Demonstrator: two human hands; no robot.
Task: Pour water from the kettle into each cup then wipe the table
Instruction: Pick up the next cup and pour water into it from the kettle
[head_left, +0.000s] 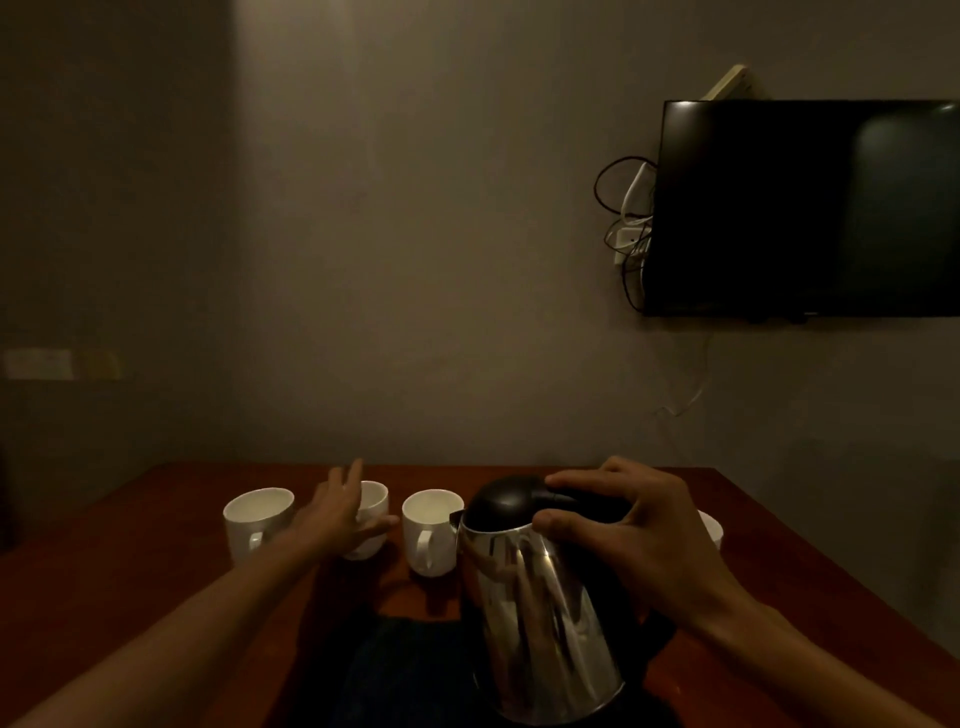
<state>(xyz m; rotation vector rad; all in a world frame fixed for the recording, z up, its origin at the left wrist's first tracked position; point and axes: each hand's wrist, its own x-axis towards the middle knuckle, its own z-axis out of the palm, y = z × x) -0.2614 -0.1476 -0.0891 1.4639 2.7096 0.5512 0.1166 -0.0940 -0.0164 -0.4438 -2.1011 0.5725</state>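
— While the light is this dim, what fills most of the view?
— A brown table (156, 597), across 6 o'clock. At 2 o'clock a dark TV (810, 208) hangs on the wall.

— And the kettle?
— The steel kettle (540, 613) with a black lid sits at 5 o'clock on the table. Its base rests over a dark cloth (405, 665) that spreads toward 7 o'clock, and its spout faces 10 o'clock.

— The hands?
— The right hand (634, 530) is curled over the kettle's black handle, thumb on the near side. The left hand (337, 512) is at 10 o'clock of the kettle with fingers straight. Its thumb is spread wide against the near side of cup 2 (375, 499). Whether it presses, I cannot tell.

— How many cups?
— 4, white, in a row on the far half. At the 9 o'clock end stands cup 1 (257, 519), with cup 2 next to it. Beside the spout is cup 3 (431, 530). At 2 o'clock of the kettle, cup 4 (711, 527) is mostly hidden behind the right hand.
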